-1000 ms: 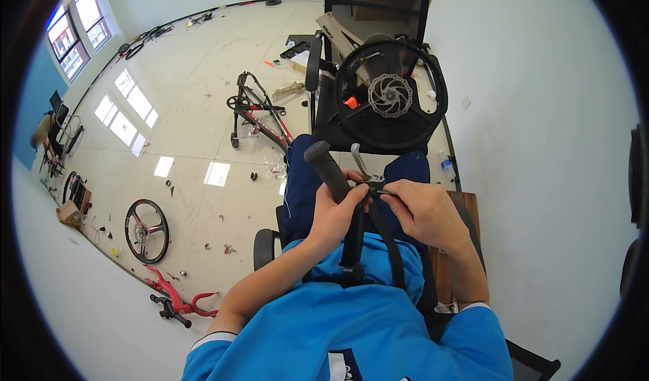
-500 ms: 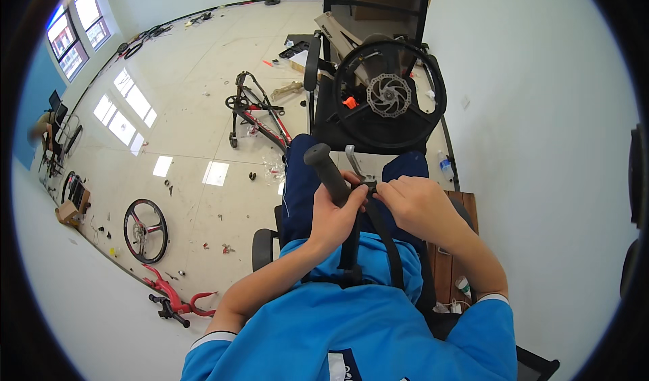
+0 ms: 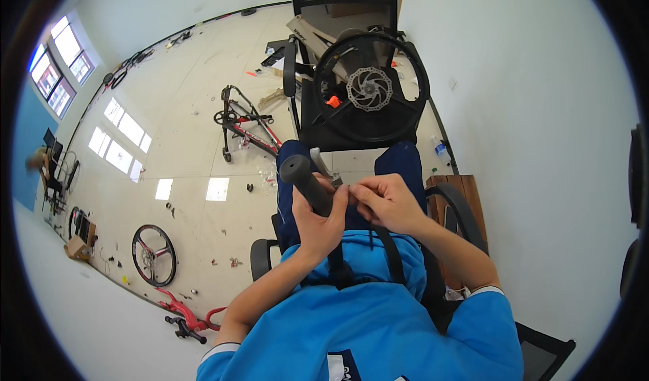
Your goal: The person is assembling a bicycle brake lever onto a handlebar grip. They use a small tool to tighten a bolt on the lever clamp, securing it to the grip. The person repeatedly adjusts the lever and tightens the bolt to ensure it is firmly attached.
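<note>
A black handlebar with a dark rubber grip (image 3: 309,183) stands upright over my lap. My left hand (image 3: 318,227) is wrapped round it just below the grip's end. A silver brake lever (image 3: 322,163) sits against the bar, its clamp partly covered by my fingers. My right hand (image 3: 392,206) is closed in a pinch beside the clamp, close to my left thumb. Whatever lies between its fingertips is too small and hidden to name. A thin dark piece hangs below that hand, near a black strap-like band (image 3: 391,256) across my blue shirt.
Ahead, a black office chair (image 3: 289,70) bears a black wheel with a disc rotor (image 3: 370,89). Left on the floor are a red-and-black bicycle frame (image 3: 253,134), a spoked wheel (image 3: 154,256), red frame parts (image 3: 182,306) and scattered small parts. A wooden box (image 3: 466,205) stands right, near a bottle (image 3: 441,151).
My right hand has drawn slightly back from the brake lever's clamp and its fingers have curled together. The handlebar, still in my left hand, has shifted a little. The whole view has turned slightly.
</note>
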Demonstrator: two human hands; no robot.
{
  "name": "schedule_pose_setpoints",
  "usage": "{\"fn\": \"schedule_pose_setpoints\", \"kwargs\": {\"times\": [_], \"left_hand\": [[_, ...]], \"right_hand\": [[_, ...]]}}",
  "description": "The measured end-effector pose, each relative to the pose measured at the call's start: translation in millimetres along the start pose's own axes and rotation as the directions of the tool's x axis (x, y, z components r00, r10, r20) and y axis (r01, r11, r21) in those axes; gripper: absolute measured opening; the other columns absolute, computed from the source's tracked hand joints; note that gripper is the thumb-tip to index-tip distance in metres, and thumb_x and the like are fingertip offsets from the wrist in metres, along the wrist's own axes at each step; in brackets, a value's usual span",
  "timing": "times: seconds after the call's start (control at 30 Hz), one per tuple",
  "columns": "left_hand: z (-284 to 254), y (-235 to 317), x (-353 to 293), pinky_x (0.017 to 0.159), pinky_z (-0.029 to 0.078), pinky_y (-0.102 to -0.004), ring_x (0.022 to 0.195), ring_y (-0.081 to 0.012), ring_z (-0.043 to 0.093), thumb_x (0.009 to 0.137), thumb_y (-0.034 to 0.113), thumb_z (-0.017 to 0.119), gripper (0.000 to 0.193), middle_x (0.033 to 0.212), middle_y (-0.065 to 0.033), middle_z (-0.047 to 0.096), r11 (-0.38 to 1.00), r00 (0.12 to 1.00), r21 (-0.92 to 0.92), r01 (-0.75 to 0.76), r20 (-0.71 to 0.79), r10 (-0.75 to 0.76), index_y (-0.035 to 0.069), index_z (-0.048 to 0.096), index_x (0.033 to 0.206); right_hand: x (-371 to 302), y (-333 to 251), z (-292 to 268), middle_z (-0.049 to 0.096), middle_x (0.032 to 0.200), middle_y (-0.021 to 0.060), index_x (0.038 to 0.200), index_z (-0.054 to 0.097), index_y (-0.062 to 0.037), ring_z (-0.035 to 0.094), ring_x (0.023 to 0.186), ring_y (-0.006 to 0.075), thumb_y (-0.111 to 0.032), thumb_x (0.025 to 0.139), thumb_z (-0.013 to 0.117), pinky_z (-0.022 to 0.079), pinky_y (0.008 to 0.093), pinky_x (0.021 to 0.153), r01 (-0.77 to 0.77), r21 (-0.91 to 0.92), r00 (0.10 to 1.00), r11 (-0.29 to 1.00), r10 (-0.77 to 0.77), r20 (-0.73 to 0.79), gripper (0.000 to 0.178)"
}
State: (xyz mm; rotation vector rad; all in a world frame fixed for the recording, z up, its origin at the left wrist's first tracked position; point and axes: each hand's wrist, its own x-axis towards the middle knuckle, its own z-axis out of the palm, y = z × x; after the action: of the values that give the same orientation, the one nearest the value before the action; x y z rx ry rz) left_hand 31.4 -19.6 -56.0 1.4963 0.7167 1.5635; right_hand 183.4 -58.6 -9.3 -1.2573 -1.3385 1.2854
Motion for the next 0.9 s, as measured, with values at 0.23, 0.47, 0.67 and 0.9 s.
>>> {"fn": "schedule_pose_setpoints", "kwargs": {"times": [0.23,0.47,0.67,0.9], "left_hand": [[-6.6,-4.8,4.6,0.060,0.038,-0.0199,0.069,-0.0044,0.050,0.084,0.013,0.079,0.028,0.078,0.0015,0.053,0.982,0.987,-0.100,0.158,0.018,-0.157,0.006,0.053,0.091],[-5.1,-9.7,10.0,0.062,0.044,-0.0219,0.067,-0.0074,0.055,0.084,0.013,0.079,0.028,0.080,-0.0010,0.056,0.890,0.925,-0.254,0.379,0.081,-0.371,0.007,0.052,0.092],[-9.5,-17.2,12.7,0.065,0.049,-0.0254,0.073,-0.0116,0.061,0.084,0.011,0.078,0.028,0.086,-0.0036,0.059,0.756,0.830,-0.346,0.557,0.190,-0.525,0.008,0.050,0.090],[-4.6,-19.3,13.3,0.062,0.048,-0.0274,0.071,-0.0140,0.059,0.085,0.007,0.074,0.025,0.089,-0.0039,0.056,0.690,0.792,-0.388,0.611,0.306,-0.529,0.008,0.049,0.089]], "right_hand": [[-7.1,-3.9,13.1,0.061,0.062,0.0033,0.099,0.066,0.0016,0.047,0.044,0.0049,-0.026,0.103,0.054,0.034,0.0205,0.042,-0.037,0.173,0.998,0.984,0.027,0.061,0.030],[-5.4,0.1,4.5,0.065,0.065,0.0080,0.100,0.066,0.0006,0.052,0.048,0.0099,-0.030,0.102,0.053,0.040,0.0252,0.047,0.028,-0.145,0.994,0.989,-0.013,0.107,0.033],[-24.9,-13.0,-7.7,0.065,0.091,0.0138,0.105,0.066,-0.0028,0.064,0.076,0.0279,-0.013,0.089,0.059,0.050,0.0364,0.067,0.397,-0.695,0.885,0.600,-0.450,0.118,0.020],[-32.9,-31.8,0.4,0.064,0.099,0.0087,0.095,0.069,-0.0029,0.059,0.079,0.0144,-0.010,0.073,0.074,0.050,0.0237,0.066,0.754,-0.598,0.506,-0.271,-0.341,0.792,0.024]]}}
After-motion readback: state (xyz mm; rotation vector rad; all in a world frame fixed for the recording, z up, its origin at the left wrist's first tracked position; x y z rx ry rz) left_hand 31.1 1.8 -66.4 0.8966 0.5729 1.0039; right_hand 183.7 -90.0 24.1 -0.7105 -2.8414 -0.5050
